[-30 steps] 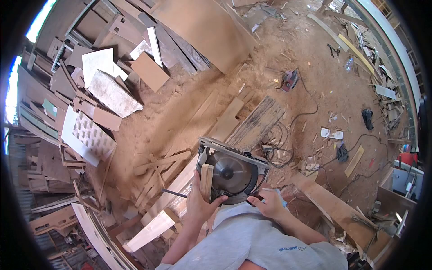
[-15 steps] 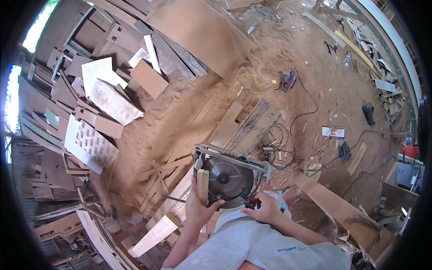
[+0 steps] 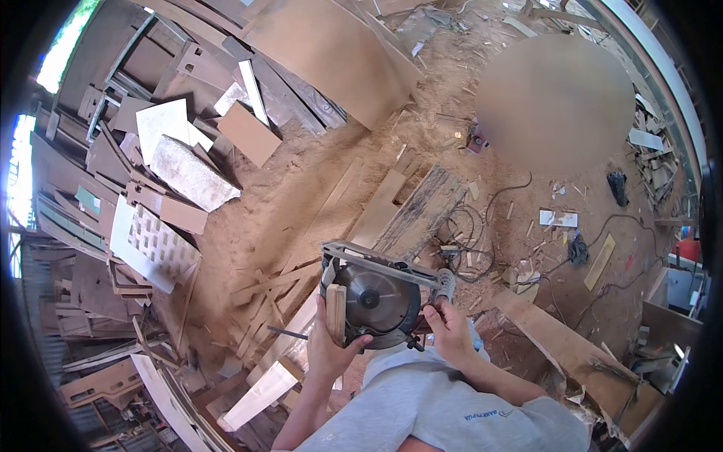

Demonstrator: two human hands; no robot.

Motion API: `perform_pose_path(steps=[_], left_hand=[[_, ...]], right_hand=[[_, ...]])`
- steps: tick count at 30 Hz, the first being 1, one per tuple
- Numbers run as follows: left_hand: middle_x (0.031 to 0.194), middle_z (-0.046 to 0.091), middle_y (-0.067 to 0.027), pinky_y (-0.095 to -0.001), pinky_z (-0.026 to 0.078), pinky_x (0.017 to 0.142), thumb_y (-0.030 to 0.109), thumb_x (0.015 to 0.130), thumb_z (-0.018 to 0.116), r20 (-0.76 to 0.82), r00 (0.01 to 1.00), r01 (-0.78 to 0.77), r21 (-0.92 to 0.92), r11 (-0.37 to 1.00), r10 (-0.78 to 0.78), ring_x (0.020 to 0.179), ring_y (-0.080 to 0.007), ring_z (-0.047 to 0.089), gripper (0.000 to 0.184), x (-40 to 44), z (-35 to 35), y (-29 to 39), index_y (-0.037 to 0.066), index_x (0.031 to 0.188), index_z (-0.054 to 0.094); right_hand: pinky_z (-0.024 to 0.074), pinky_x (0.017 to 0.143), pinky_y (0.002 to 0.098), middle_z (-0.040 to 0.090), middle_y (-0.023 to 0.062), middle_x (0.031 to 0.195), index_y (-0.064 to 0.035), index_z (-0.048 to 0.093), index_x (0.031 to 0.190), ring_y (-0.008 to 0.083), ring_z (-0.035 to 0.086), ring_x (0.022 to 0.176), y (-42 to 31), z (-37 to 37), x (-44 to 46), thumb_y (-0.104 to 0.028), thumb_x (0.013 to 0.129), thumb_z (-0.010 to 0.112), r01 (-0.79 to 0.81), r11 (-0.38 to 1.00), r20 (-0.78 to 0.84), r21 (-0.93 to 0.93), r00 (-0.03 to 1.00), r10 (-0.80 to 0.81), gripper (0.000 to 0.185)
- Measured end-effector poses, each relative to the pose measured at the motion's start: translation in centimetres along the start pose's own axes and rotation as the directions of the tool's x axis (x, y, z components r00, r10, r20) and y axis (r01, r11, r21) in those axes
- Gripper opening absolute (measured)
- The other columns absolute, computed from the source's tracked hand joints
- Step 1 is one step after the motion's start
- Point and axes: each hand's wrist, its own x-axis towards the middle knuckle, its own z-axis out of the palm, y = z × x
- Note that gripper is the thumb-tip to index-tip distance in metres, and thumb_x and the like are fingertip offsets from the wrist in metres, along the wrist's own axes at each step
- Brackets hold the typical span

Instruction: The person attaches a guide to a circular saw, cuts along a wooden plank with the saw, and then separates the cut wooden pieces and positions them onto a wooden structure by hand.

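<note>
A circular saw (image 3: 376,331) is held in front of my body, its round toothed blade (image 3: 369,298) facing up toward me. My left hand (image 3: 328,348) is closed around the saw's left side, thumb along its lower edge. A small wooden block (image 3: 337,312) sits upright by those fingers, against the saw's base plate (image 3: 382,261). A thin dark rod (image 3: 288,332) sticks out to the left. My right hand (image 3: 452,333) is at the saw's right end, thumb and fingers pinched together on its edge; the exact part they grip is partly hidden.
Wooden boards (image 3: 260,395) and offcuts lie below and left of the saw. A weathered plank (image 3: 422,211) lies ahead on sawdust, beside a coiled cable (image 3: 471,241). A red power tool (image 3: 477,138) rests farther off, partly covered by a blurred patch. Scrap panels (image 3: 154,245) lean at left.
My right hand has moved up along the saw's right end, its fingers now pinched there. The saw has shifted slightly left. A blurred patch now covers the floor at upper right.
</note>
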Motion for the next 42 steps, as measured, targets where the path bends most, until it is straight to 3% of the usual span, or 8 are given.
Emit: perform_pose_path(steps=[10, 16, 23, 29, 33, 35, 37, 42], left_hand=[[0.153, 0.056, -0.0330, -0.0521, 0.049, 0.115, 0.052, 0.072, 0.101, 0.046, 0.997, 0.065, -0.006, 0.998, -0.065, 0.138, -0.0482, 0.060, 0.146, 0.1, -0.2, -0.1, 0.001, 0.175, 0.011], [0.158, 0.052, -0.0335, -0.0519, 0.048, 0.117, 0.052, 0.072, 0.101, 0.020, 1.000, 0.009, -0.048, 0.999, -0.008, 0.141, -0.0492, 0.057, 0.146, 0.1, 0.1, -0.8, -0.001, 0.174, 0.011], [0.153, 0.056, -0.0343, -0.0522, 0.050, 0.114, 0.050, 0.072, 0.101, 0.018, 1.000, -0.012, -0.059, 0.998, 0.013, 0.136, -0.0499, 0.061, 0.145, 0.0, -0.2, -0.4, -0.003, 0.173, 0.012], [0.146, 0.061, -0.0345, -0.0533, 0.051, 0.111, 0.054, 0.074, 0.099, -0.018, 0.998, -0.062, -0.028, 0.998, 0.062, 0.132, -0.0500, 0.064, 0.144, -0.3, -0.1, -0.8, -0.005, 0.173, 0.013], [0.145, 0.061, -0.0344, -0.0532, 0.051, 0.112, 0.061, 0.076, 0.095, -0.025, 0.995, -0.099, -0.044, 0.994, 0.098, 0.133, -0.0498, 0.063, 0.143, -0.7, -0.3, -1.3, -0.008, 0.171, 0.014], [0.147, 0.060, -0.0345, -0.0529, 0.051, 0.112, 0.065, 0.077, 0.092, -0.049, 0.987, -0.152, -0.025, 0.988, 0.150, 0.134, -0.0496, 0.062, 0.143, -0.8, 0.0, -1.9, -0.009, 0.171, 0.015], [0.148, 0.059, -0.0343, -0.0527, 0.051, 0.112, 0.069, 0.077, 0.090, -0.050, 0.985, -0.168, -0.007, 0.986, 0.168, 0.135, -0.0493, 0.062, 0.143, -0.9, -0.2, -2.5, -0.009, 0.171, 0.015], [0.153, 0.057, -0.0332, -0.0517, 0.051, 0.113, 0.073, 0.078, 0.088, -0.008, 0.995, -0.102, -0.006, 0.995, 0.102, 0.136, -0.0487, 0.062, 0.141, -1.7, -0.8, -2.3, -0.006, 0.172, 0.018]], right_hand=[[0.0593, 0.079, 0.0304, 0.078, 0.0114, 0.099, 0.0055, 0.068, 0.117, 0.0167, 0.076, 0.088, 0.6, 0.3, -0.1, -0.028, 0.114, 0.065, 0.012, 0.995, -0.024, 0.100, 1.000, -0.010, 0.034], [0.0606, 0.079, 0.0346, 0.077, 0.0141, 0.093, 0.0070, 0.069, 0.115, 0.0204, 0.077, 0.083, 1.4, -1.9, -2.1, -0.035, 0.116, 0.058, 0.039, 0.871, 0.353, -0.490, 0.922, 0.157, 0.043], [0.0584, 0.077, 0.0351, 0.078, 0.0125, 0.093, 0.0041, 0.069, 0.114, 0.0213, 0.074, 0.078, 8.6, -2.0, -0.8, -0.038, 0.120, 0.047, -0.628, 0.710, 0.549, 0.318, 0.733, 0.401, 0.048], [0.0541, 0.072, 0.0354, 0.072, 0.0065, 0.089, -0.0054, 0.069, 0.118, 0.0233, 0.070, 0.079, 3.9, -0.5, -3.8, -0.043, 0.116, 0.056, 0.315, 0.742, 0.242, -0.592, 0.947, -0.209, 0.040], [0.0517, 0.063, 0.0345, 0.067, 0.0061, 0.080, -0.0011, 0.071, 0.110, 0.0188, 0.065, 0.069, 6.1, 1.0, -3.1, -0.042, 0.117, 0.054, -0.510, 0.647, 0.272, 0.566, 0.857, 0.438, 0.045], [0.0510, 0.061, 0.0370, 0.066, 0.0082, 0.076, 0.0005, 0.071, 0.106, 0.0200, 0.063, 0.066, 5.0, 2.1, -4.5, -0.041, 0.115, 0.058, -0.118, 0.992, -0.064, 0.055, 0.991, 0.121, 0.044], [0.0506, 0.061, 0.0370, 0.067, 0.0094, 0.076, 0.0004, 0.071, 0.106, 0.0201, 0.063, 0.066, 2.0, 3.7, -6.7, -0.041, 0.114, 0.061, 0.405, 0.698, 0.016, -0.591, 0.871, -0.491, 0.043], [0.0518, 0.058, 0.0390, 0.068, 0.0095, 0.074, 0.0016, 0.073, 0.103, 0.0210, 0.064, 0.060, 7.8, 3.5, -4.8, -0.044, 0.114, 0.058, 0.398, 0.720, -0.098, -0.568, 0.837, -0.539, 0.049]])
